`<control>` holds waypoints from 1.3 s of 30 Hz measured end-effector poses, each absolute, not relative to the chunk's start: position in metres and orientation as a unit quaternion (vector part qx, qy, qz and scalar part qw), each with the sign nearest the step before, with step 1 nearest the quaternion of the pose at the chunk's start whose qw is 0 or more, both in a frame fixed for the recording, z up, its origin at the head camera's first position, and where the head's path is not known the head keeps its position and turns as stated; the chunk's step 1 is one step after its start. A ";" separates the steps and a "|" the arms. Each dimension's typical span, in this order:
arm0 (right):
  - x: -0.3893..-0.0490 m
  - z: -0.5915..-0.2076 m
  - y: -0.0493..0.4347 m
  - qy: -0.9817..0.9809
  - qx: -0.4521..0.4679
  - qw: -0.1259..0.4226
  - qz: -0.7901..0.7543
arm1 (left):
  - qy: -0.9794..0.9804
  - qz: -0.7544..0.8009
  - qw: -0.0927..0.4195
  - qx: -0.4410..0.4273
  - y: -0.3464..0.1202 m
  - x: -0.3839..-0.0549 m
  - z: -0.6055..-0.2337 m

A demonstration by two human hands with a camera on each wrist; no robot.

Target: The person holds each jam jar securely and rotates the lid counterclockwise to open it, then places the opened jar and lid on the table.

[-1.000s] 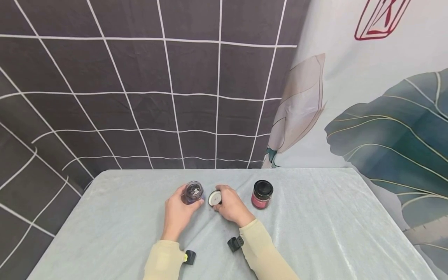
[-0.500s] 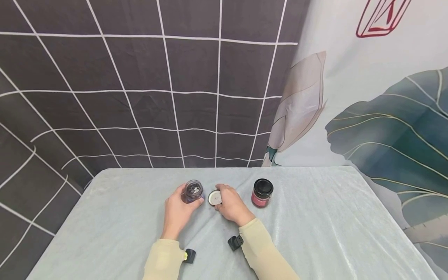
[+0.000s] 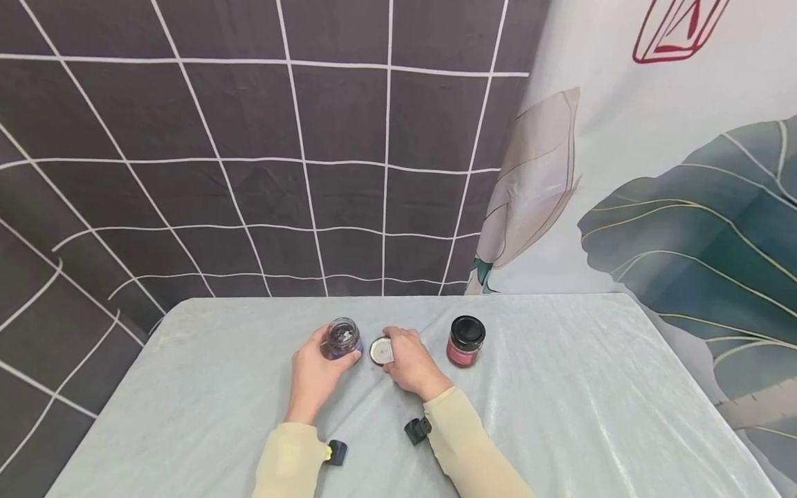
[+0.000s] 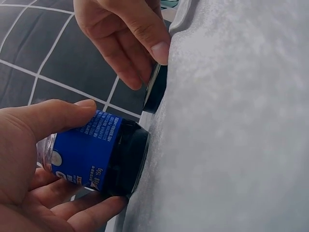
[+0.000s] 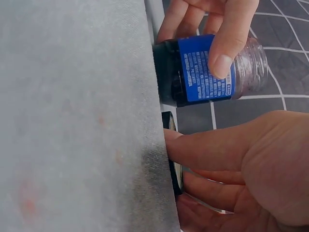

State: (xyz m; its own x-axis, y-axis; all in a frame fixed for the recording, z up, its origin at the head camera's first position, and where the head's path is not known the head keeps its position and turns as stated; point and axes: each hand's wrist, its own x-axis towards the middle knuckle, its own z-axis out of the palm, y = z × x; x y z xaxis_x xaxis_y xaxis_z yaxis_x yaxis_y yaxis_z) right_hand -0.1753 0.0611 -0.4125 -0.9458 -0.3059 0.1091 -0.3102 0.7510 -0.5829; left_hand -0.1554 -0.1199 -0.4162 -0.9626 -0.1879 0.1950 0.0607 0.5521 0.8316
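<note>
A dark wall (image 3: 349, 197) with a white grid fills the upper left of the head view, and a white hanging (image 3: 610, 124) printed with leaves covers the upper right. Below them the worktop (image 3: 591, 387), under pale grey cloth, spans the bottom; the wrist views show it only as a steep grey field.

Two beige sleeves (image 3: 289, 460) enter at the bottom centre of the head view. The left hand (image 3: 314, 370), left of centre, grasps the blue-labelled jar (image 3: 344, 339) around its side; the right hand (image 3: 411, 363), at lower centre, pinches the lid (image 3: 380, 351) between thumb and fingers.

The red-labelled jar (image 3: 465, 341), topped by a black cap, appears in the head view alone, right of the right hand. From above, the blue-labelled jar shows its open mouth; its contents are unclear. Only the wrist views show the blue label (image 4: 87, 150) clearly, with white print reading 150g in the left one, while the right one shows the clear threaded neck (image 5: 253, 67) at upper right. The head view reveals the lid's pale underside, facing up; the wrist views show its dark rim beside the cloth.
</note>
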 end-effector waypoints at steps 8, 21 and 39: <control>-0.177 -0.412 0.063 -0.931 0.170 0.005 0.322 | -0.861 -0.493 0.122 0.035 -0.120 -0.157 -0.417; -0.172 -0.401 0.064 -0.921 0.183 0.001 0.344 | -0.854 -0.507 0.114 0.032 -0.123 -0.156 -0.421; -0.157 -0.363 0.075 -0.922 0.191 0.012 0.337 | -0.858 -0.497 0.113 0.053 -0.127 -0.143 -0.394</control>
State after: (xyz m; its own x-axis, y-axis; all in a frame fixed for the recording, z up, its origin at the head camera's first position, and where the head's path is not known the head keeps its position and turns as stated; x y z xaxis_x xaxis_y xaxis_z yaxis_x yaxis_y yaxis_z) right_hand -0.1575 0.0753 -0.3629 -0.9271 -0.3431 0.1512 -0.3596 0.6997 -0.6173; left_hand -0.1433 -0.1269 -0.3940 -0.9688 -0.2035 0.1414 0.0215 0.4996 0.8660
